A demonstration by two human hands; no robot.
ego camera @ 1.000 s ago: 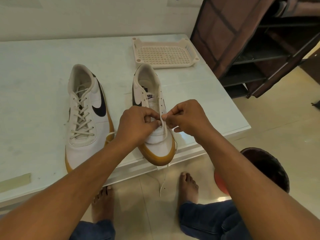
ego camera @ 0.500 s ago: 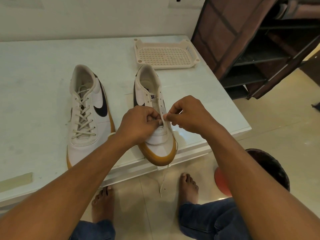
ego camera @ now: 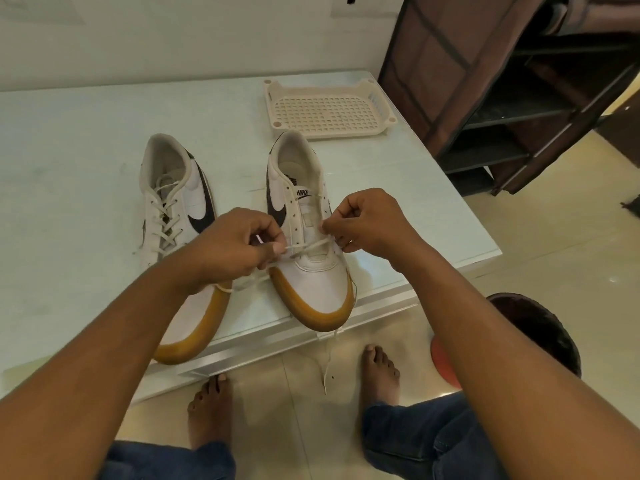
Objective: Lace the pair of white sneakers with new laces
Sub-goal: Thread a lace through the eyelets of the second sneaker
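Lacing half done: left white gum-soled sneaker [ego camera: 192, 199] laced; right sneaker [ego camera: 311, 277] barely begun, cream lace [ego camera: 310, 244] pinched by left hand [ego camera: 239, 244], right hand [ego camera: 370, 225].

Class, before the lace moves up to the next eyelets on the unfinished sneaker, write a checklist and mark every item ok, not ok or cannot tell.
1. Left hand pinches lace: ok.
2. Right hand pinches lace: ok.
3. Lace crosses sneaker at its lowest eyelets: ok.
4. Upper eyelets empty: ok.
5. Lace ends equal: cannot tell.
6. Loose end on table: not ok, hangs off edge.
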